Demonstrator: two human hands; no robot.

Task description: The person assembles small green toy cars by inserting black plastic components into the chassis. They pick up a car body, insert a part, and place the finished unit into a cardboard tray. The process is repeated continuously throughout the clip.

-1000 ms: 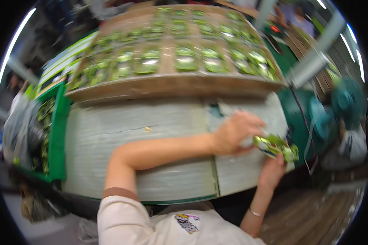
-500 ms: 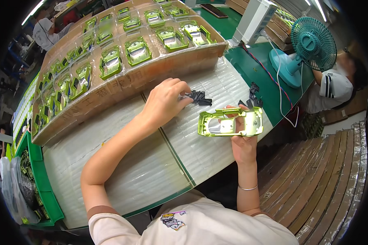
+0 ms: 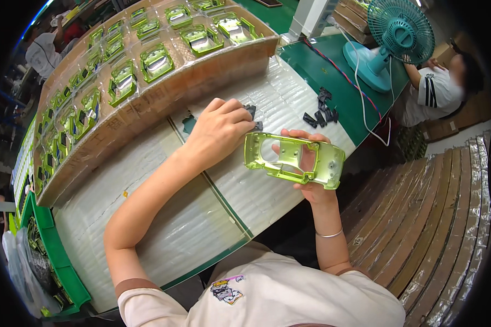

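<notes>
A lime-green plastic toy car body shell point(image 3: 328, 167) rests in my right hand point(image 3: 314, 192), its hollow inside facing up. My right fingers and thumb grip it from underneath and along its edges. Just left of it, my left hand point(image 3: 219, 131) is on the tabletop with the fingers curled down over a small pile of black plastic parts point(image 3: 251, 110). The hand covers most of that pile, and its fingertips are hidden, so I cannot see what they pinch. More black plastic pieces point(image 3: 323, 109) lie loose beyond the car shell, near the right edge of the white mat.
A big cardboard tray point(image 3: 163, 90) with rows of green car shells stands across the far side. A green crate point(image 3: 60, 256) is at the left. On the right are a teal fan point(image 3: 401, 32), cables point(image 3: 360, 90), stacked cardboard point(image 3: 414, 229) and another person point(image 3: 439, 90).
The car shell has turned and tilted in my right hand and sits closer to my left hand. My left hand covers more of the black parts. The whole view has shifted slightly.
</notes>
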